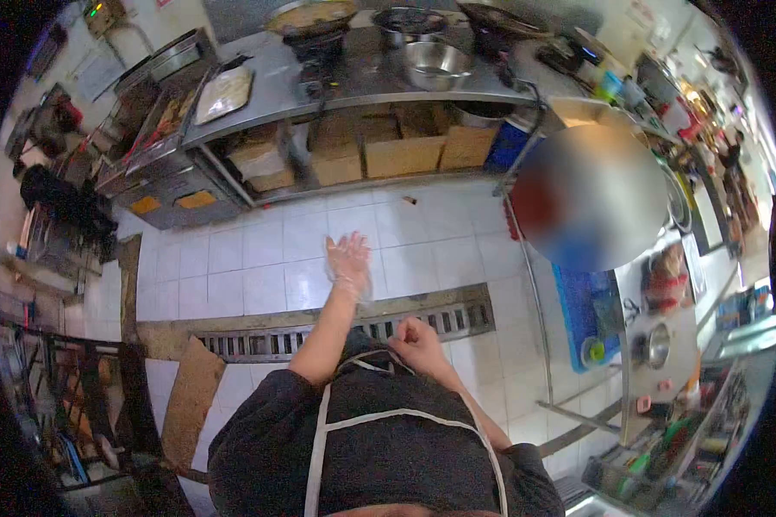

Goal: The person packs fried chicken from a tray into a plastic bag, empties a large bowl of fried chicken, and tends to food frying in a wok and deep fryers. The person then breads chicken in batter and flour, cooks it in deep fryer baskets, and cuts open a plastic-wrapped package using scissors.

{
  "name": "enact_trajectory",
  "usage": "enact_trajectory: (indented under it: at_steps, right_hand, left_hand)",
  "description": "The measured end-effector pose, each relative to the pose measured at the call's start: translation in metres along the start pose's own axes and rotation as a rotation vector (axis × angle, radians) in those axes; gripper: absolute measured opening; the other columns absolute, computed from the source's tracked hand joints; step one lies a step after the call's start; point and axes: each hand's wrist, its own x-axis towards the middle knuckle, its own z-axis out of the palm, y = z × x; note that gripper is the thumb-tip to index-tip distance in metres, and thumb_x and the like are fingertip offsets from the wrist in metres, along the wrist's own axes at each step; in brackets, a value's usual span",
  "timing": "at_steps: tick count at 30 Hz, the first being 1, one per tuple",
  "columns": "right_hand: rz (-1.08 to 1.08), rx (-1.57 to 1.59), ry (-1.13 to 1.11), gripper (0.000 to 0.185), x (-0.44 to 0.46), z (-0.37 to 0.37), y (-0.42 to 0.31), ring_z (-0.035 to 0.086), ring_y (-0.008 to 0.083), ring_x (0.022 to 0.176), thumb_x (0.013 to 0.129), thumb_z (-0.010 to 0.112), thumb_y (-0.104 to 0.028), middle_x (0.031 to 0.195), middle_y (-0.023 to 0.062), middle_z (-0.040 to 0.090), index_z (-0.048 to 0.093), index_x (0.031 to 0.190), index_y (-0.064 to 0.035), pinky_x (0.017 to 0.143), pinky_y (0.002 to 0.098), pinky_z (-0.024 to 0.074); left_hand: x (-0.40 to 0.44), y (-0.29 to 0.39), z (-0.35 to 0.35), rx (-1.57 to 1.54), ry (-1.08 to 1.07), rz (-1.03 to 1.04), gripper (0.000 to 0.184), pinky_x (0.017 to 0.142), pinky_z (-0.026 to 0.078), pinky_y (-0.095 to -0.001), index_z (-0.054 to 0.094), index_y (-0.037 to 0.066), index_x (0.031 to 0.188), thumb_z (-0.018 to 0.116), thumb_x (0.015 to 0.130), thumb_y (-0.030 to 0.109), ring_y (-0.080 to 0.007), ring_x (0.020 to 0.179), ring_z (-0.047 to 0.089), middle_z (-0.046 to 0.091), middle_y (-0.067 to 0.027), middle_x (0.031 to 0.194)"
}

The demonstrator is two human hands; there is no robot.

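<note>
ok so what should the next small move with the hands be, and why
Probably bring the right hand over to tug the clear glove snug: it looks baggy on the left hand, which is held out and open, while the right hand is curled close to the apron.

The left hand [350,257] is stretched well forward, splayed. The right hand [419,346] is held further back, curled.

A steel bowl [438,67] sits on the counter [274,79] above cardboard boxes [403,158].
</note>
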Motion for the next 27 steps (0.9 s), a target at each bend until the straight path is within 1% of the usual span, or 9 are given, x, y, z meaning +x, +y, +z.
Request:
enact_trajectory:
  at_steps: [2, 5, 8, 15, 17, 19, 21, 24, 27]
  right_hand:
    - [0.046, 0.012, 0.012, 0.016, 0.032, 0.012, 0.008, 0.044, 0.0047, 0.057, 0.076, 0.063, -0.003, 0.062, -0.0026, 0.047, 0.048, 0.073, -0.0059, 0.05, 0.0221, 0.0365]
    - [0.092, 0.031, 0.073, 0.014, 0.094, 0.035, 0.026, 0.048, 0.0059, 0.06, 0.076, 0.062, -0.001, 0.063, -0.0012, 0.049, 0.049, 0.073, -0.0043, 0.053, 0.0229, 0.0405]
    - [0.158, 0.234, 0.096, 0.01, 0.161, 0.046, 0.021, 0.048, 0.0076, 0.055, 0.078, 0.06, -0.001, 0.063, -0.0002, 0.05, 0.051, 0.08, -0.0041, 0.05, 0.0227, 0.0396]
    - [0.242, 0.191, -0.027, 0.01, 0.374, 0.052, 0.015, 0.051, 0.0091, 0.057, 0.084, 0.058, -0.012, 0.065, 0.0018, 0.052, 0.053, 0.086, -0.0031, 0.052, 0.0236, 0.0419]
    - [0.216, 0.181, -0.058, 0.015, 0.449, 0.057, 0.003, 0.051, 0.0097, 0.056, 0.085, 0.058, -0.017, 0.063, 0.0029, 0.053, 0.054, 0.086, -0.0025, 0.051, 0.024, 0.0418]
    - [0.164, 0.208, -0.08, 0.016, 0.542, 0.063, 0.004, 0.051, 0.0105, 0.055, 0.085, 0.058, -0.018, 0.063, 0.004, 0.054, 0.054, 0.086, -0.0026, 0.051, 0.0242, 0.0418]
    - [0.199, 0.27, -0.018, 0.018, 0.621, 0.081, -0.011, 0.053, 0.0126, 0.056, 0.086, 0.057, -0.02, 0.063, 0.0066, 0.056, 0.053, 0.083, -0.003, 0.05, 0.0258, 0.0431]
    - [0.322, 0.547, 0.001, 0.018, 0.744, 0.116, -0.019, 0.053, 0.0136, 0.055, 0.086, 0.052, -0.016, 0.067, 0.0089, 0.056, 0.049, 0.096, -0.0012, 0.049, 0.0286, 0.0475]
    - [0.338, 0.641, 0.008, 0.023, 0.844, 0.152, -0.002, 0.056, 0.0186, 0.063, 0.088, 0.05, -0.025, 0.072, 0.0115, 0.056, 0.042, 0.098, -0.0051, 0.056, 0.0352, 0.0507]
  left_hand:
    - [0.024, 0.06, -0.025, -0.04, 0.089, 0.132, 0.056, 0.097, 0.03, -0.0378, 0.034, 0.009, 0.128, 0.046, 0.087, 0.045, -0.0233, 0.112, 0.044, 0.044, -0.0069, 0.122]
    - [0.051, 0.136, -0.073, -0.037, 0.127, 0.237, 0.036, 0.089, 0.036, -0.0358, 0.048, 0.01, 0.109, 0.052, 0.085, 0.036, -0.0203, 0.102, 0.047, 0.05, -0.0037, 0.108]
    - [0.07, 0.178, -0.096, -0.115, 0.154, 0.276, 0.02, 0.081, 0.04, -0.0346, 0.052, 0.013, 0.094, 0.056, 0.083, 0.029, -0.0176, 0.092, 0.049, 0.051, -0.0007, 0.093]
    - [0.176, 0.215, -0.121, -0.273, 0.21, 0.242, 0.015, 0.074, 0.045, -0.0354, 0.054, 0.011, 0.092, 0.053, 0.084, 0.024, -0.0184, 0.086, 0.053, 0.054, -0.0015, 0.086]
    - [0.2, 0.229, -0.132, 0.035, 0.276, 0.329, 0.02, 0.068, 0.048, -0.0343, 0.054, 0.005, 0.096, 0.054, 0.084, 0.022, -0.0205, 0.08, 0.057, 0.056, -0.0039, 0.083]
    - [0.249, 0.244, -0.243, 1.19, 0.44, 0.335, 0.029, 0.062, 0.05, -0.0326, 0.054, 0.002, 0.1, 0.056, 0.083, 0.024, -0.0229, 0.072, 0.059, 0.058, -0.0073, 0.082]
    - [0.226, 0.264, -0.271, 0.531, 0.561, 0.213, 0.025, 0.053, 0.048, -0.0304, 0.055, 0.003, 0.096, 0.056, 0.081, 0.024, -0.0215, 0.064, 0.058, 0.059, -0.0082, 0.081]
    - [0.201, 0.296, -0.289, 0.53, 0.831, 0.123, 0.023, 0.053, 0.048, -0.0316, 0.056, 0.004, 0.096, 0.055, 0.082, 0.023, -0.0202, 0.066, 0.058, 0.06, -0.0081, 0.083]
    - [0.167, 0.277, -0.279, 0.375, 0.798, 0.455, 0.038, 0.054, 0.048, -0.0332, 0.055, 0.005, 0.1, 0.044, 0.088, 0.04, -0.0203, 0.066, 0.058, 0.061, -0.0087, 0.084]
